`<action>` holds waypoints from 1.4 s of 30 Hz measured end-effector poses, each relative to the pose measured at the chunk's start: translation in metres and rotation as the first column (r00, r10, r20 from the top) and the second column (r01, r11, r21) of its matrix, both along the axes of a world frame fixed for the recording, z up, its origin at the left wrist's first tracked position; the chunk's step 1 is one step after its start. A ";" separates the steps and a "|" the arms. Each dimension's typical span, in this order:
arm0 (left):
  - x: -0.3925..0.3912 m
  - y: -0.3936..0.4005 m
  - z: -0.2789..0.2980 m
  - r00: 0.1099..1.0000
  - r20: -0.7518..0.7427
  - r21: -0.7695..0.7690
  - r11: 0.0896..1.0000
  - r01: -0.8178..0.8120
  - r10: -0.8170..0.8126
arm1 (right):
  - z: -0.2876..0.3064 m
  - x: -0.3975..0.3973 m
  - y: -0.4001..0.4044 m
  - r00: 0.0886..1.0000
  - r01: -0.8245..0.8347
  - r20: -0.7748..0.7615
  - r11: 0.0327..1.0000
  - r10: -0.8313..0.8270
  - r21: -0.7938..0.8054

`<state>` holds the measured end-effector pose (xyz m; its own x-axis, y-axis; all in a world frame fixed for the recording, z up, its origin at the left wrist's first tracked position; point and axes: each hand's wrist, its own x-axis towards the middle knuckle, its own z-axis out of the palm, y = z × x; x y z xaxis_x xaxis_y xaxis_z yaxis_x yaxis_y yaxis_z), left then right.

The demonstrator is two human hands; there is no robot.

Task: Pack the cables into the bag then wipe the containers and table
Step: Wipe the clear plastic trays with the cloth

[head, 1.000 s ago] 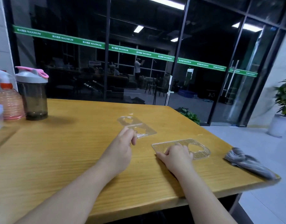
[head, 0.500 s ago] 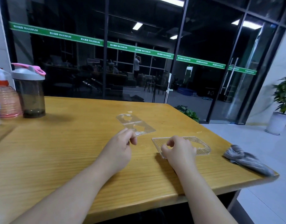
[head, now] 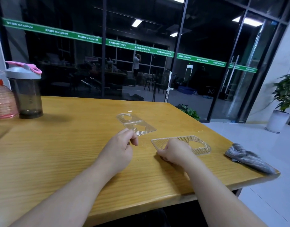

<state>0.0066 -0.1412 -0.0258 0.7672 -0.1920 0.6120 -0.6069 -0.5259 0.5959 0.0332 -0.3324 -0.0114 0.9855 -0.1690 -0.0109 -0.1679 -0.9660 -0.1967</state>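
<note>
Head view, wide and angled down over wooden table (head: pixel 59 161). Two clear ribbed plastic containers lying flat on it: far container (head: pixel 136 124) just ahead of left hand (head: pixel 118 151), near container (head: pixel 182 145) partly under right hand (head: pixel 175 151). Left hand curled, thumb and fingers pinching near corner of far container. Right hand curled over near edge of near container, apparently gripping it; underside contact hidden. Grey cloth (head: pixel 249 158) bunched at right table edge, well apart from both hands, partly overhanging. No cables or bag visible.

Risks, as judged: thin plastic likely to flex or crack under a corner pinch; slick surfaces likely to slide on the smooth wood; cloth likely to drop off the edge if nudged. Bottle (head: pixel 26 90) and jug (head: pixel 3 102) at far left, well clear.
</note>
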 end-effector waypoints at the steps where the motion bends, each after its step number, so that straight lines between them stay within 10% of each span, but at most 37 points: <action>1: 0.000 0.000 0.000 1.000 -0.001 -0.005 1.000 0.000 0.000 | 0.005 0.000 0.000 0.999 -0.035 -0.027 0.999 0.034 -0.010; 16: -0.002 0.000 0.005 0.995 -0.099 -0.152 0.988 -0.008 -0.007 | 0.030 -0.023 -0.019 0.926 -0.372 0.143 0.907 0.349 0.198; 23: 0.000 -0.004 0.015 0.853 -0.446 -0.601 0.797 -0.060 -0.271 | 0.032 -0.047 -0.002 0.777 -0.596 0.243 0.803 0.581 -0.016; 30: 0.002 -0.001 0.014 0.870 -0.445 -0.531 0.845 -0.066 -0.211 | 0.020 -0.059 0.007 0.604 -0.726 0.345 0.674 0.719 -0.134; 38: 0.000 0.001 0.015 0.880 -0.378 -0.628 0.778 -0.014 -0.289 | 0.000 -0.042 -0.105 0.711 -0.147 0.685 0.986 0.157 -0.074; 42: -0.002 -0.002 0.014 0.870 -0.374 -0.609 0.792 0.029 -0.320 | -0.016 -0.048 -0.163 0.740 0.303 0.624 0.953 -0.250 0.023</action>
